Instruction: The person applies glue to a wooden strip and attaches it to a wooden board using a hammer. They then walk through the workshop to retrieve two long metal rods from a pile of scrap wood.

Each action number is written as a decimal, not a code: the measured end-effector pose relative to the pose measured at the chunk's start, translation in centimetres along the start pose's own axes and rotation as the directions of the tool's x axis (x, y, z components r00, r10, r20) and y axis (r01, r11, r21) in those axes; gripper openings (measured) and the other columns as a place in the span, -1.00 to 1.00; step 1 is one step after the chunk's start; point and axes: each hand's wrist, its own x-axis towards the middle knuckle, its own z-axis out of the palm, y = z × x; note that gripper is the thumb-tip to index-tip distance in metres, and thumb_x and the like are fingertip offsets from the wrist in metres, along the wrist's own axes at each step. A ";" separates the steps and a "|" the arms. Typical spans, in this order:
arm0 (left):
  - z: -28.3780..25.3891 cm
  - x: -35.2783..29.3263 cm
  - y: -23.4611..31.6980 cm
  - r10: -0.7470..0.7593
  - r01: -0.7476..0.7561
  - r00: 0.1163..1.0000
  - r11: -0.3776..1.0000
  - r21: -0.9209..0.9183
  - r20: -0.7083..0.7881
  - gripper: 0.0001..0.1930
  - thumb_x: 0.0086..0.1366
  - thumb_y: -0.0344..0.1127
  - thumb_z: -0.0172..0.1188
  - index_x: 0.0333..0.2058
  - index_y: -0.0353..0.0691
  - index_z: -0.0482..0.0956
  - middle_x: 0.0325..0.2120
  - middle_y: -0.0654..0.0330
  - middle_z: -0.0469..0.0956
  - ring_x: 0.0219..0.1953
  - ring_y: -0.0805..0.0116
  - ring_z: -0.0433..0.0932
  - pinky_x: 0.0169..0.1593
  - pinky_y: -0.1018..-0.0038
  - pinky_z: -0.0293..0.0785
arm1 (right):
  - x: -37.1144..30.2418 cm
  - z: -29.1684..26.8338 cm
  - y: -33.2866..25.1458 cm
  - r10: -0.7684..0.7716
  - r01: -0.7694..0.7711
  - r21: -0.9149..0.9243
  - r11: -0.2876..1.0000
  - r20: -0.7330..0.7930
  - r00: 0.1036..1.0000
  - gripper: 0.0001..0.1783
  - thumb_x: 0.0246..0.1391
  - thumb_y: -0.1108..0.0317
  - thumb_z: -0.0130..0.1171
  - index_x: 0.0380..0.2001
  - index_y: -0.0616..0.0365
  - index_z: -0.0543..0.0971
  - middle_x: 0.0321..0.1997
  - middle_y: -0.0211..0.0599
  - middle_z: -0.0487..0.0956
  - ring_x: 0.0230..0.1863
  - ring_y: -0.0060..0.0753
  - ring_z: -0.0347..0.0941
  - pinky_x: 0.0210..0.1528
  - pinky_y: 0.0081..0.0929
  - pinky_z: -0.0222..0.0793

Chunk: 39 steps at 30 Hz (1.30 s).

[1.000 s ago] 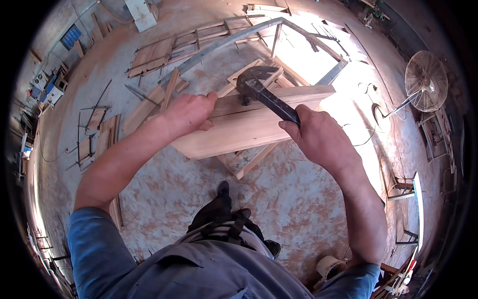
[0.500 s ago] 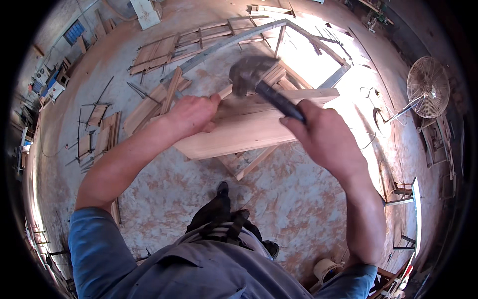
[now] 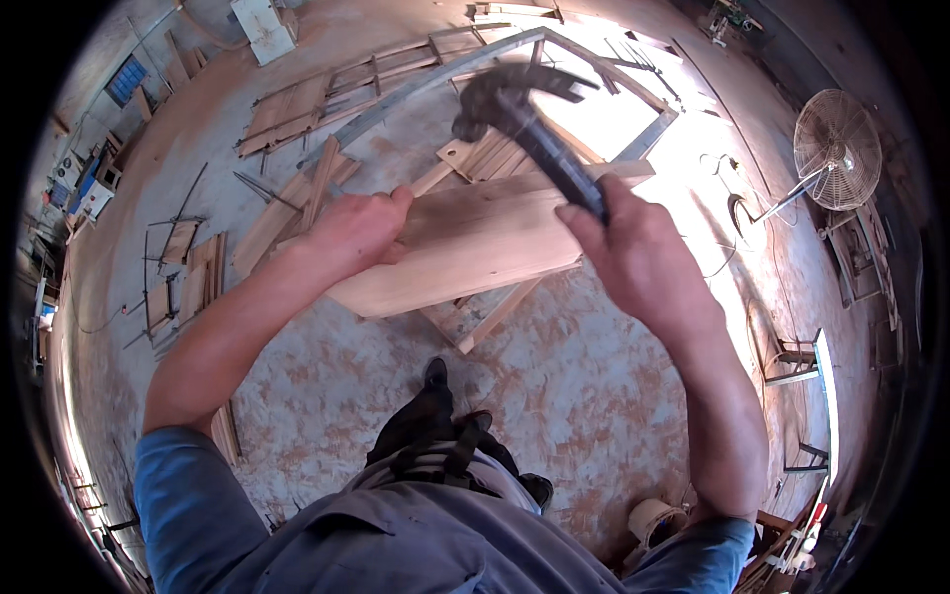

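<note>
A claw hammer (image 3: pixel 554 153) with a dark head and dark handle is in my right hand (image 3: pixel 643 252). Its fingers are wrapped round the handle's lower end. The hammer head is blurred and hangs above the far edge of a wide, pale wooden board (image 3: pixel 485 238). At the left end of that board my left hand (image 3: pixel 366 233) is closed, gripping the edge; its fingertips are partly hidden. Beneath the board, other wooden pieces (image 3: pixel 495 319) stick out toward me.
Several planks (image 3: pixel 272 218) lie at the left behind my hand. A grey metal frame (image 3: pixel 426 84) stands beyond the board. A round cage fan (image 3: pixel 837 148) is at the right, with cables on the floor. Near my right elbow stands a white bucket (image 3: pixel 653 520).
The hammer has swung up, away from the board, in my right hand. My left hand stays at the board's left end. The whole view has shifted slightly.
</note>
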 end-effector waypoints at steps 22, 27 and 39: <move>-0.1 2.8 0.4 -0.093 0.094 0.984 0.996 -0.003 -0.151 -0.43 0.19 0.01 0.17 -0.04 -0.40 0.37 -0.14 -0.13 0.53 -0.07 -0.11 0.51 0.00 0.10 0.40 | -12.6 16.4 12.7 0.288 -0.253 0.405 0.879 -0.027 0.957 -0.56 0.11 0.00 0.17 -0.43 0.25 0.49 -0.59 0.04 0.50 -0.50 0.07 0.48 -0.39 -0.15 0.39; 0.3 8.2 2.0 -0.199 0.203 0.960 0.979 -0.003 -0.198 -0.39 0.19 0.11 0.15 -0.03 -0.36 0.42 -0.16 -0.12 0.56 -0.08 -0.10 0.53 0.00 0.09 0.41 | -21.4 22.4 15.5 0.605 -0.640 0.437 0.632 0.238 0.760 -0.53 0.12 -0.04 0.12 -0.37 0.25 0.54 -0.51 0.11 0.54 -0.38 0.19 0.50 -0.32 -0.12 0.40; 5.7 19.7 -6.8 -0.271 0.274 0.962 0.952 -0.138 0.040 -0.40 0.12 0.21 0.18 -0.12 -0.23 0.58 -0.20 -0.06 0.61 -0.09 0.00 0.56 -0.02 0.20 0.45 | -28.6 26.2 15.8 0.852 -0.853 0.513 0.094 0.401 0.335 -0.62 0.17 0.09 0.10 -0.48 0.24 0.46 -0.69 -0.33 0.48 -0.73 -0.47 0.43 -0.66 -0.45 0.38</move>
